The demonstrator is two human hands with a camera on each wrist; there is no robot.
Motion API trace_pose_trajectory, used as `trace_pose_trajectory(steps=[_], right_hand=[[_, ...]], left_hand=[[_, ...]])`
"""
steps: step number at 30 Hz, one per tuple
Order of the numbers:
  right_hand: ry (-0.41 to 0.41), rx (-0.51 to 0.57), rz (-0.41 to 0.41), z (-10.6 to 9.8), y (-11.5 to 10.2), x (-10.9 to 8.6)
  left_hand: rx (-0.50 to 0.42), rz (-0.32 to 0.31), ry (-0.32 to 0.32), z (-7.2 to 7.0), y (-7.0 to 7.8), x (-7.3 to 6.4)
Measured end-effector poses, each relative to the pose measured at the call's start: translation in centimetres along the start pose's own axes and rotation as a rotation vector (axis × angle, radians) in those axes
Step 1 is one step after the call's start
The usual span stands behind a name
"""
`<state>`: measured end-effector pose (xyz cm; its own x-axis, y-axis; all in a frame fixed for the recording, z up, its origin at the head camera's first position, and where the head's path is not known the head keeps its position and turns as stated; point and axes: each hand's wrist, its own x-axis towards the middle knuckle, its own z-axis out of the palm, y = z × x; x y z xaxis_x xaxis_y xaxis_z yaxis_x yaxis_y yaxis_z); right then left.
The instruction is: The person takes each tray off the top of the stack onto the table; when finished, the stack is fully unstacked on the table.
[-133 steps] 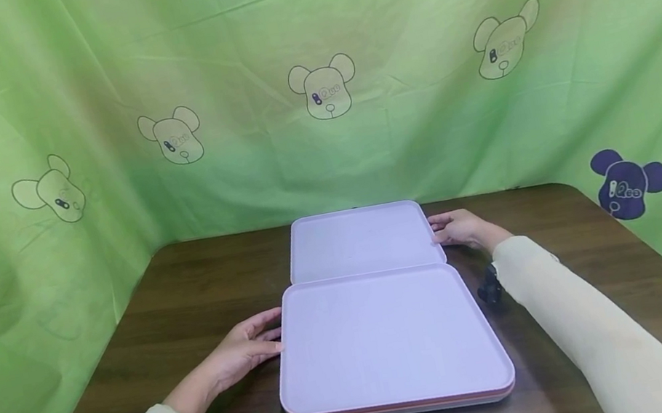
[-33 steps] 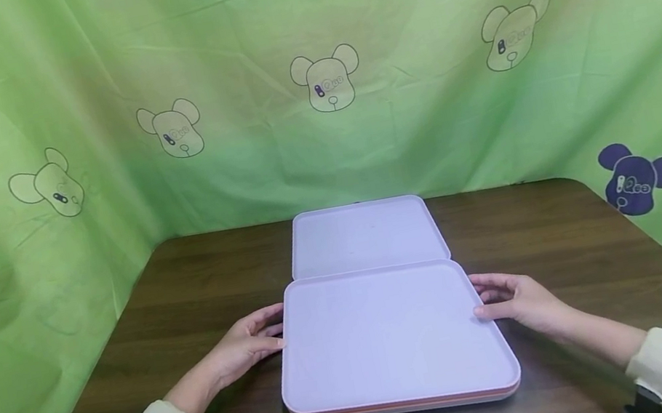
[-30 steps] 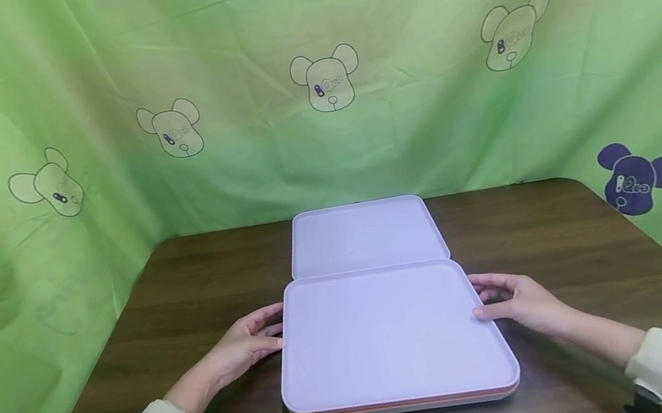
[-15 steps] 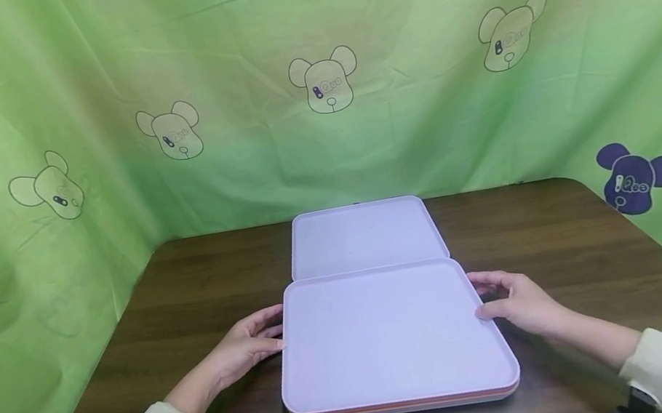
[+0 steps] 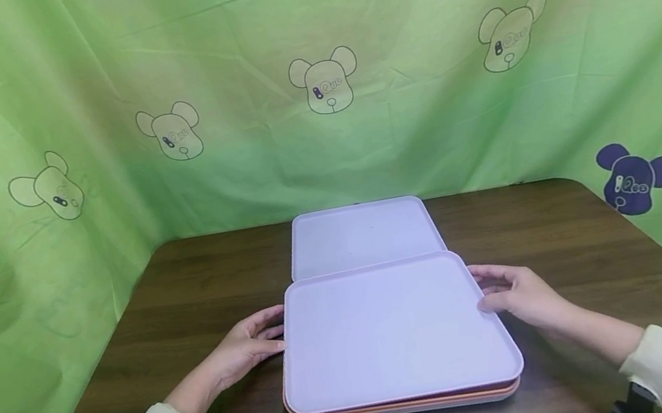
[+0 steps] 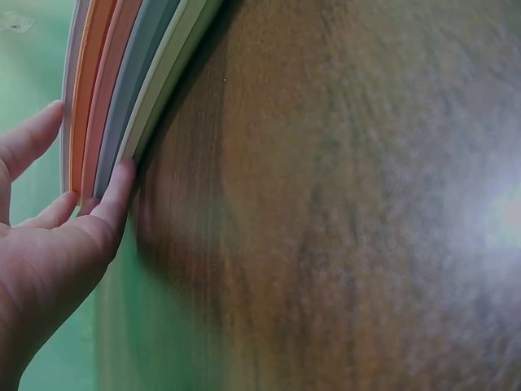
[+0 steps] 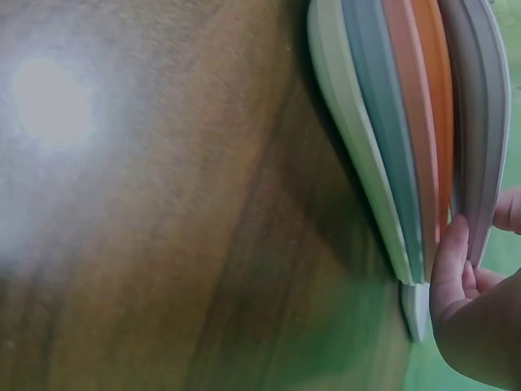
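A stack of rectangular trays stands in front of me, with a lavender tray on top. Below it the wrist views show an orange tray, a salmon tray, a blue-grey tray and a pale green tray. My right hand pinches the lavender tray's right rim, thumb above and fingers beneath. That side is raised, leaving a gap over the orange tray. My left hand rests its fairly straight fingertips against the stack's left side, from the lavender rim down to the pale green one.
Another lavender tray lies flat just behind the stack, its near edge hidden by the raised one. The dark wooden table is enclosed by a green printed curtain along the back and sides.
My right hand came from the rear tray to the front stack. In the last half second it has lifted the top lavender tray's right side, shifting it slightly right. The left hand stays put.
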<state>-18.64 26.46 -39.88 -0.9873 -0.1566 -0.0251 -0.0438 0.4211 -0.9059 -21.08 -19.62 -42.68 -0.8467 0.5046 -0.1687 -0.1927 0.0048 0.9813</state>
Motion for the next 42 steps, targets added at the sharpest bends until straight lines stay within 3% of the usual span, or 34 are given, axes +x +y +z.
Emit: trace_pose_trajectory(steps=[8, 15, 24, 35, 42], right_hand=[[-0.032, 0.091, 0.011, -1.3, -0.2, 0.2], [-0.095, 0.168, 0.08, -1.8, -0.3, 0.4], [-0.137, 0.158, 0.144, -2.6, -0.1, 0.2], [-0.085, 0.224, 0.121, -3.6, 0.8, 0.4], [-0.047, 0.21, 0.121, -4.4, 0.9, 0.3]], left_hand=[[-0.001, 0.005, 0.011, 0.2, 0.0, 0.0], [0.012, 0.012, 0.008, 0.3, 0.1, 0.0], [0.021, 0.011, 0.011, 0.4, 0.2, 0.1], [0.026, 0.013, 0.01, 0.4, 0.0, 0.1], [0.035, 0.011, 0.009, 0.3, -0.1, 0.1]])
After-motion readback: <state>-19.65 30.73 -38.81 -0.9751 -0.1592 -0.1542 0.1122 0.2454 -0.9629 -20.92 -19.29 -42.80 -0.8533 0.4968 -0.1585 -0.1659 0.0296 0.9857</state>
